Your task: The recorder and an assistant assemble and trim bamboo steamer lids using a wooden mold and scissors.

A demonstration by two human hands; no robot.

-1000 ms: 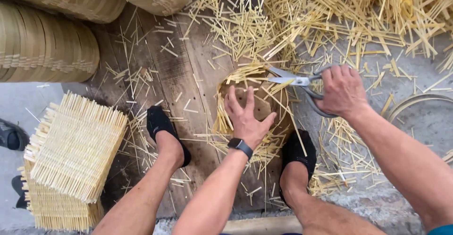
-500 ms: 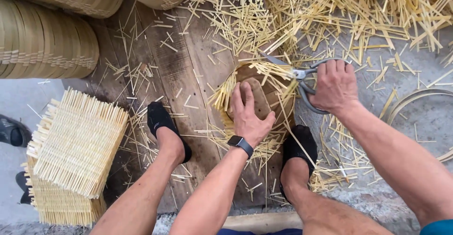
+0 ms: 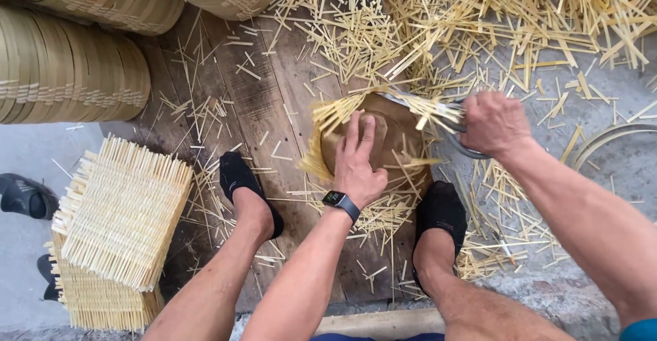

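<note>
Left hand (image 3: pixel 361 165): spread flat, fingers together, pressing down on the round wooden form (image 3: pixel 390 132) at frame centre; this pins the woven bamboo piece (image 3: pixel 328 119) against slipping.
Right hand (image 3: pixel 494 123): closed around the handles of the shears (image 3: pixel 438 116); blades point left along the form's upper rim, among the protruding strip ends.
Feet: black socks (image 3: pixel 241 180) flank the form on the wooden platform (image 3: pixel 219 101).
Upper right: loose offcuts (image 3: pixel 513 26) crowd the rim.
Left edge: stacked woven squares (image 3: pixel 123 211) and hoop bundles (image 3: pixel 68 67), well apart, leaving arm room.
</note>
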